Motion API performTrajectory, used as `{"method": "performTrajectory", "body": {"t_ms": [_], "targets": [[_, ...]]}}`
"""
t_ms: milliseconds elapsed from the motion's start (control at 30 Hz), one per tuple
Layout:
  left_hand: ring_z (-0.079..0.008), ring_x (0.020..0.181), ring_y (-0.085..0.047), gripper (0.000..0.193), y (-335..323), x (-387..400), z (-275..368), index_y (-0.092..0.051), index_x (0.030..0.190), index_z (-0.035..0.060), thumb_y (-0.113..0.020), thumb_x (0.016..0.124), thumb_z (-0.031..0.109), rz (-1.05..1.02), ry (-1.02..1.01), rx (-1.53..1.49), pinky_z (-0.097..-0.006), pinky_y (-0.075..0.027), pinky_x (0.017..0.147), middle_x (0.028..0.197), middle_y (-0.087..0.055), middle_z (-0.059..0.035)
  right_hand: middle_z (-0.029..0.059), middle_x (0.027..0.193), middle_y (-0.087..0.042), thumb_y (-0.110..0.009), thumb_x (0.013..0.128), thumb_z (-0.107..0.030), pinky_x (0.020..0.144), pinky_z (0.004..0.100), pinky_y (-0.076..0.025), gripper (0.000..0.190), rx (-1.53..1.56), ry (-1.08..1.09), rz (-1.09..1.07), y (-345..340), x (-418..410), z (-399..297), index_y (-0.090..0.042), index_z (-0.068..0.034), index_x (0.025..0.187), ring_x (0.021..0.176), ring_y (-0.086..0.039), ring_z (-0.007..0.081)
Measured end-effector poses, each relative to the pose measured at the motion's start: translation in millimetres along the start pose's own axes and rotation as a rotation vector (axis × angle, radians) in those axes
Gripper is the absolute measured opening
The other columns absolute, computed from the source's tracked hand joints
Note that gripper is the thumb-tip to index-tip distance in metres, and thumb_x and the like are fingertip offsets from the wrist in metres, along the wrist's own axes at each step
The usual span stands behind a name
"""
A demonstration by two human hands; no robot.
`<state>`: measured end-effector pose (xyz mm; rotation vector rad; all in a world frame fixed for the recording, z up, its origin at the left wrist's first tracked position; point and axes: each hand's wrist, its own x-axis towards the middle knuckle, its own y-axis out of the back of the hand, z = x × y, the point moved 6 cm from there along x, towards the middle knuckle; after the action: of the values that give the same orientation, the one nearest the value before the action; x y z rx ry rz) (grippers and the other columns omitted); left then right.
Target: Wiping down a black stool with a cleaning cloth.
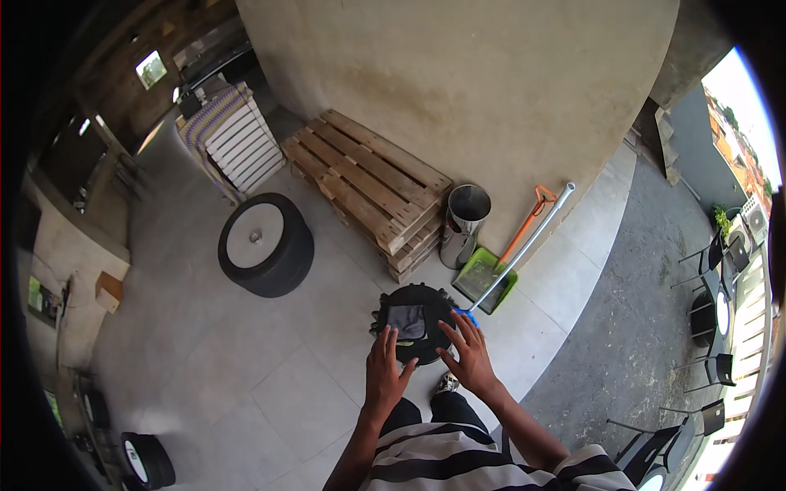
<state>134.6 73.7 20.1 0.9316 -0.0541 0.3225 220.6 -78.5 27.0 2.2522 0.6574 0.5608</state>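
Observation:
Below my hands stands a round black knobbed thing (439,301), possibly a tyre used as a low table. A folded dark grey cloth (406,321) lies on its top, with a bit of light green showing at the near edge. My left hand (384,368) is at its near left side, fingers spread, overlapping the cloth's lower corner in view. Across from it, my right hand (471,362) is at the right rim with fingers apart. Neither hand holds anything; whether the fingertips touch the black thing I cannot tell.
A green dustpan (459,279) with an orange handle and a blue broom (522,247) are just beyond, beside a metal bin (455,245). Stacked wooden pallets (368,181) line the wall. A tyre table (288,258) stands left; black chairs (718,368) are far right.

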Motion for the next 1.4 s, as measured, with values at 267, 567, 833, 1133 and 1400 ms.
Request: {"method": "performTrajectory", "body": {"t_ms": [267,567,833,1133,1400], "targets": [[-0.0360,0.127,-0.035,0.068,-6,21,-29,-0.029,0.137,0.0019,-0.064,0.083,0.023,0.015,0.159,-0.013,-0.0444,-0.032,0.103,0.140,-0.031,-0.0195,0.0168,0.142,-0.034,-0.064,0.082,-0.024,0.106,0.0475,-0.027,0.056,-0.018,-0.008,-0.107,-24,50,31,-0.044,-0.015,0.133,0.131,-0.031,0.0369],[-0.0360,0.124,-0.039,0.064,-43,41,-95,-0.033,0.135,0.0029,-0.062,0.085,0.029,-0.013,0.259,-0.090,-0.0434,-0.036,0.100,0.139,-0.035,-0.0187,0.0178,0.141,-0.035,-0.067,0.080,-0.030,0.102,0.0475,-0.031,0.061,-0.121,-0.054,-0.222,-74,58,84,-0.043,-0.015,0.134,0.130,-0.033,0.0360],[-0.0389,0.117,-0.043,0.057,-142,13,-203,-0.041,0.128,0.0015,-0.060,0.086,0.035,-0.065,0.612,-0.355,-0.0435,-0.038,0.097,0.127,-0.044,-0.0232,0.0217,0.139,-0.036,-0.075,0.069,-0.042,0.100,0.0525,-0.033,0.084,-0.116,-0.467,-0.380,-164,38,205,-0.035,-0.012,0.137,0.125,-0.037,0.0421],[-0.0367,0.104,-0.055,0.061,-208,-22,-263,-0.045,0.122,-0.0021,-0.062,0.082,0.042,-0.130,0.909,-0.263,-0.0407,-0.044,0.087,0.110,-0.056,-0.0263,0.0307,0.137,-0.028,-0.083,0.053,-0.050,0.093,0.0578,-0.038,0.118,-0.114,-0.794,-0.470,-214,48,242,-0.013,-0.023,0.144,0.121,-0.034,0.0535],[-0.0208,0.079,-0.057,0.056,-231,-58,-266,-0.053,0.109,-0.0032,-0.063,0.081,0.045,-0.087,1.159,-0.585,-0.0333,-0.044,0.070,0.086,-0.061,-0.0128,0.0298,0.129,-0.040,-0.085,0.051,-0.044,0.092,0.0520,-0.041,0.119,-0.081,-0.818,-0.430,-217,44,262,-0.015,-0.021,0.143,0.112,-0.046,0.0481]]}}
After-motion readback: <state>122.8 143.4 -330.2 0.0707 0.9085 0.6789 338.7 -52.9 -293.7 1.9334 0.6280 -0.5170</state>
